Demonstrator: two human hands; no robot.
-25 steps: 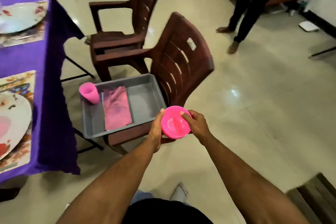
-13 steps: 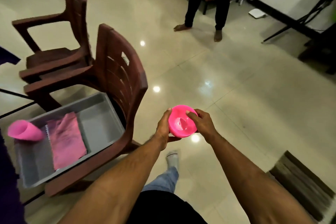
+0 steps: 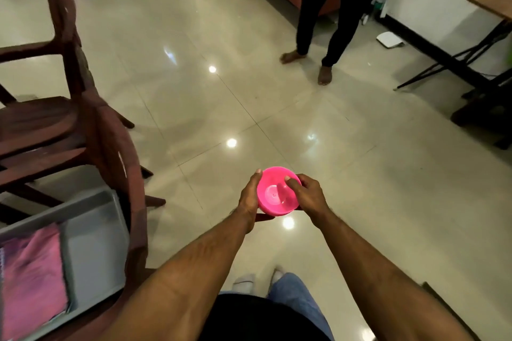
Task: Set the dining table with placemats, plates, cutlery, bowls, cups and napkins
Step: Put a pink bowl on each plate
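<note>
A small pink bowl [image 3: 274,195] is held in front of me over the tiled floor, between both hands. My left hand [image 3: 249,198] grips its left side, thumb on the rim and fingers beneath. My right hand [image 3: 307,196] pinches the right rim, thumb inside the bowl. At the lower left a grey tray [image 3: 91,243] sits on a brown chair [image 3: 122,169] and holds a folded pink napkin [image 3: 30,279]. The dining table is out of view.
A second brown chair [image 3: 41,116] stands behind the first at the left. A person in black trousers [image 3: 318,22] stands on the floor ahead. A wooden table with black legs [image 3: 487,63] fills the right edge. Open tiled floor lies between.
The view has swung right: the purple table and the pink cup have left the frame and the chairs slid left. Both hands keep the same hold on the bowl.
</note>
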